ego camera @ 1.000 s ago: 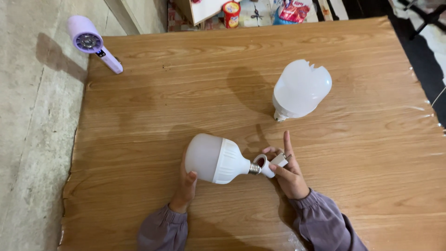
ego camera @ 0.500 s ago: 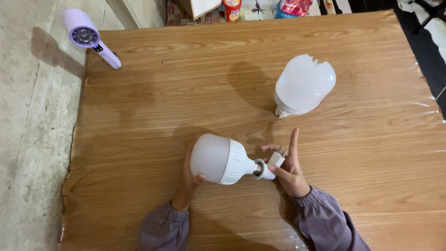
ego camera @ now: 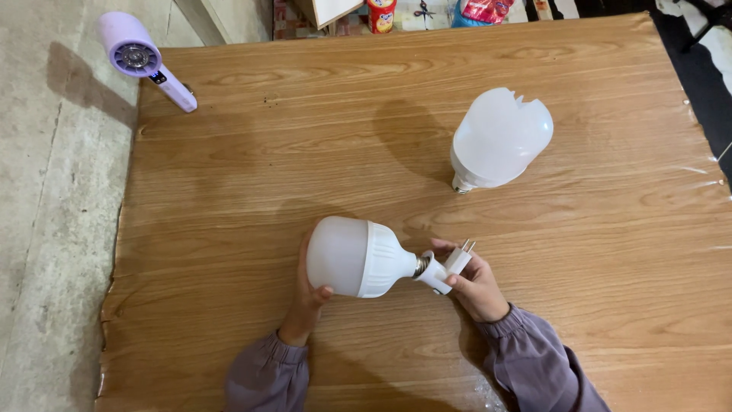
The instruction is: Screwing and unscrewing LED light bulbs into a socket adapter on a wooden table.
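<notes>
the left hand (ego camera: 305,301) cups the big white plastic bulb (ego camera: 358,257) just above the wooden bench (ego camera: 252,175), steadying it (dome leftward). the right hand (ego camera: 474,284) has its grip pinched on the small white plug adapter (ego camera: 448,268) at the bulb's metal base, both held in line.

A large white bulb (ego camera: 357,256) with a frosted dome and a ribbed white neck is held on its side just above the table (ego camera: 229,175), dome to the left. A small white plug adapter (ego camera: 448,268) with two metal prongs is fitted at its screw base.
</notes>
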